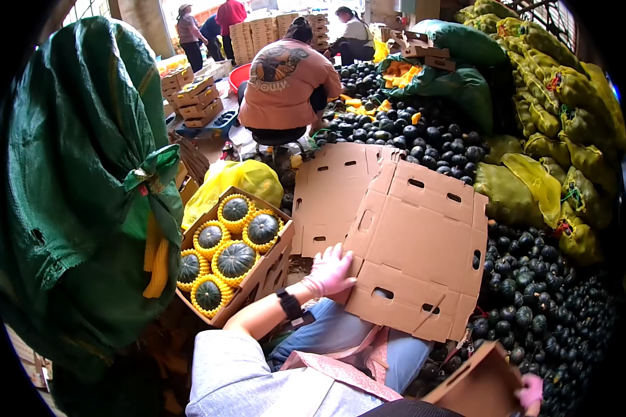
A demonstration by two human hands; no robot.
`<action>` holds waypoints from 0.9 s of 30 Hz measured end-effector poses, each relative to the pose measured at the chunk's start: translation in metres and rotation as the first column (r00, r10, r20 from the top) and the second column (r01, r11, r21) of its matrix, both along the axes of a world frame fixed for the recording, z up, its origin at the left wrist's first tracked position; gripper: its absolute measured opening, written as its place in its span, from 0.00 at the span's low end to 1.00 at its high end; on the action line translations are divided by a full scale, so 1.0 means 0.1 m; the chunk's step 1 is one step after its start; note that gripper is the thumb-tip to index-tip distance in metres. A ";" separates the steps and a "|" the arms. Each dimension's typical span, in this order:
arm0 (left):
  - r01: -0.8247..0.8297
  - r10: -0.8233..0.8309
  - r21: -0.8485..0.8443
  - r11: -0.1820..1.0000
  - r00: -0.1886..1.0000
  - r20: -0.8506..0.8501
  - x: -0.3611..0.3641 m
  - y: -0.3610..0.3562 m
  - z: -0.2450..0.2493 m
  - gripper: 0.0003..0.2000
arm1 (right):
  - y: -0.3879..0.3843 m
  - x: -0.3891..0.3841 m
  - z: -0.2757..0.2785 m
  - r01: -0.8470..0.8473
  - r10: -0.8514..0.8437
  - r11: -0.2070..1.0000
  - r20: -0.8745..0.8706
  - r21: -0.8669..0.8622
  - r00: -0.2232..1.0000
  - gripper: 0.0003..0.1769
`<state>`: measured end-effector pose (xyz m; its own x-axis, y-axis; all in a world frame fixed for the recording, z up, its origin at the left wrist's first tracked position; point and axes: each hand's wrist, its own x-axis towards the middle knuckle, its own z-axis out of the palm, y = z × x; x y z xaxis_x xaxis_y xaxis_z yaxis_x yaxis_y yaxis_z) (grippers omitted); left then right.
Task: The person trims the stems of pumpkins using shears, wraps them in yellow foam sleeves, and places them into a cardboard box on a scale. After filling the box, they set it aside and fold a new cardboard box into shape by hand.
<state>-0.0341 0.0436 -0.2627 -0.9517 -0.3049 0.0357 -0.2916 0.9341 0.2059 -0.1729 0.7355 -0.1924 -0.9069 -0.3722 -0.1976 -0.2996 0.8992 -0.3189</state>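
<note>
My left hand point(332, 270), in a thin pink glove, lies at the left edge of a flat cardboard sheet point(417, 236) with its fingers stretched out. This unfolded sheet, with slots and fold lines, leans over my knees, and another cardboard sheet point(327, 184) lies behind it. Low at the right, my right hand point(531, 393), also gloved in pink, grips the edge of a cardboard box point(481, 386); its fingers are slightly blurred. Left of my left hand stands an open carton point(275, 260) of dark green squashes point(236, 260) in yellow foam nets.
Loose squashes point(535, 306) are heaped along the right, below stacked yellow-green mesh sacks point(556, 104). A large green sack point(76, 181) rises at the left. Ahead, a person point(289, 87) sits on a stool, back turned. Stacked cartons point(198, 97) and other people are farther back.
</note>
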 end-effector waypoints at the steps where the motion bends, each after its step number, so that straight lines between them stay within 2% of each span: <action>1: -0.034 0.032 0.205 0.978 0.999 0.016 0.08 -0.09 -0.06 0.35 | 0.09 0.13 0.12 0.112 -0.140 0.988 0.330 0.104 0.934 0.14; 2: -0.037 0.081 0.359 0.933 0.991 -0.108 0.12 -0.15 -0.25 0.32 | 0.02 0.33 0.20 0.179 -0.291 0.954 0.605 0.240 0.741 0.23; 3: -0.018 0.148 0.503 0.864 0.964 -0.221 0.13 -0.20 -0.43 0.30 | -0.12 0.40 0.17 0.366 -0.412 0.903 0.689 0.222 0.597 0.39; 4: -0.029 0.178 0.491 0.871 0.949 -0.259 0.14 -0.17 -0.36 0.26 | -0.31 0.33 0.10 0.118 -0.170 0.984 0.509 0.132 0.844 0.23; 5: -0.031 0.177 0.492 0.870 0.951 -0.253 0.10 -0.16 -0.31 0.26 | -0.64 0.22 0.02 -0.158 0.124 0.982 0.275 0.107 0.953 0.09; 6: -0.064 0.213 0.520 0.852 0.949 -0.231 0.06 -0.16 -0.26 0.26 | -1.07 0.18 -0.12 0.051 -0.023 0.989 0.200 -0.137 0.979 0.14; 7: -0.098 0.249 0.546 0.832 0.946 -0.210 0.02 -0.15 -0.25 0.26 | -1.53 0.12 -0.31 0.235 -0.184 0.894 0.164 -0.381 0.969 0.19; 8: -0.105 0.280 0.598 0.794 0.937 -0.207 -0.02 -0.17 -0.31 0.28 | -1.73 -0.09 -0.66 0.269 -0.189 0.819 0.205 -0.506 0.960 0.32; 9: -0.110 0.283 0.595 0.796 0.937 -0.206 -0.05 -0.15 -0.31 0.28 | -2.11 -0.23 -0.76 0.311 -0.266 0.850 0.164 -0.426 0.950 0.31; 11: -0.148 0.338 0.630 0.763 0.921 -0.194 -0.11 -0.12 -0.26 0.29 | -2.60 -0.50 -1.12 0.287 -0.288 0.845 0.070 -0.451 0.955 0.27; 12: -0.173 0.376 0.743 0.646 0.920 -0.113 -0.13 -0.11 -0.22 0.31 | -2.78 -0.59 -1.14 0.286 -0.232 0.816 0.167 -0.502 0.958 0.25; 13: -0.096 0.383 0.801 0.591 0.907 -0.174 -0.16 -0.17 -0.46 0.32 | -2.92 -0.68 -1.17 0.288 -0.167 0.783 0.260 -0.552 0.951 0.24; 15: -0.138 0.441 0.782 0.608 0.878 -0.188 -0.13 -0.11 -0.17 0.32 | -3.04 -0.70 -1.18 0.300 -0.185 0.757 0.251 -0.581 0.950 0.21; 17: -0.147 0.429 0.785 0.602 0.889 -0.163 -0.08 -0.14 -0.05 0.32 | -3.12 -0.55 -0.87 0.248 -0.222 0.727 0.122 -0.640 0.967 0.23; 18: -0.147 0.410 0.794 0.590 0.902 -0.138 -0.07 -0.16 -0.03 0.32 | -3.19 -0.46 -0.70 0.237 -0.283 0.757 0.022 -0.608 0.959 0.27; 19: -0.211 0.405 0.732 0.647 0.909 -0.096 -0.06 -0.16 -0.08 0.32 | -3.18 -0.44 -0.65 0.265 -0.310 0.786 0.015 -0.559 0.951 0.30; 21: -0.219 0.406 0.732 0.645 0.910 -0.086 -0.04 -0.06 0.12 0.33 | -3.15 -0.42 -0.59 0.289 -0.307 0.778 0.063 -0.557 0.950 0.32; 22: -0.178 0.443 0.717 0.674 0.874 -0.200 -0.01 -0.07 -0.03 0.27 | -3.13 -0.39 -0.72 0.201 -0.348 0.790 -0.154 -0.579 0.925 0.23; 23: -0.181 0.444 0.715 0.676 0.874 -0.199 -0.01 -0.06 0.06 0.27 | -3.07 -0.39 -0.74 0.201 -0.346 0.789 -0.151 -0.581 0.926 0.23; 25: -0.281 0.556 0.747 0.602 0.819 -0.140 0.07 -0.08 0.35 0.16 | -2.87 -0.39 -0.66 0.273 -0.280 0.703 0.097 -0.657 0.955 0.15; 26: -0.187 0.573 0.850 0.492 0.805 -0.154 0.11 -0.23 0.28 0.13 | -2.73 -0.42 -0.67 0.289 -0.152 0.615 0.249 -0.734 0.957 0.13; 27: -0.158 0.577 0.964 0.215 0.817 0.005 0.17 -0.35 0.34 0.13 | -2.60 -0.48 -0.58 0.339 0.015 0.637 0.451 -0.692 0.892 0.16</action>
